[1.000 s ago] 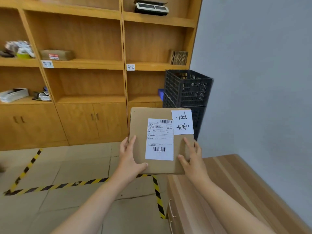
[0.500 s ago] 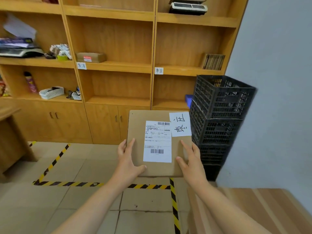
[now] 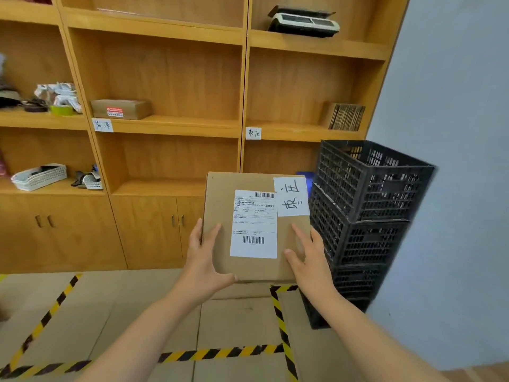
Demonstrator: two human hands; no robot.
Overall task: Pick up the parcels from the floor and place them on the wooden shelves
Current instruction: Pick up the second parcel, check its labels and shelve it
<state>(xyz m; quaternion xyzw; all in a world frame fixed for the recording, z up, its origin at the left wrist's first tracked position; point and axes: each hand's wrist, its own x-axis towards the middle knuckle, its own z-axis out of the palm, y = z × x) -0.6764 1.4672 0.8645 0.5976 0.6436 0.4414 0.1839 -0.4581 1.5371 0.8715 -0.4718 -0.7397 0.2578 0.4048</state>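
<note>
I hold a flat brown cardboard parcel (image 3: 220, 205) in front of me, with a white shipping label and a handwritten paper note on its face. My left hand (image 3: 205, 261) grips its lower left corner and my right hand (image 3: 309, 259) its lower right edge. Behind it stand the wooden shelves (image 3: 176, 126), with paper name tags on the edge of the middle board. Another brown parcel (image 3: 121, 108) lies on the middle shelf at the left.
Three stacked black plastic crates (image 3: 366, 205) stand at the right against the grey wall, partly blocking the lower right shelf bay. A white basket (image 3: 40, 176) and clutter fill the left bays. A scale (image 3: 303, 22) sits on the top right shelf. Yellow-black tape (image 3: 220, 354) marks the floor.
The view has come closer to the shelves and turned left. The wooden desk at the lower right has slipped out of view. The parcel stays held in both hands.
</note>
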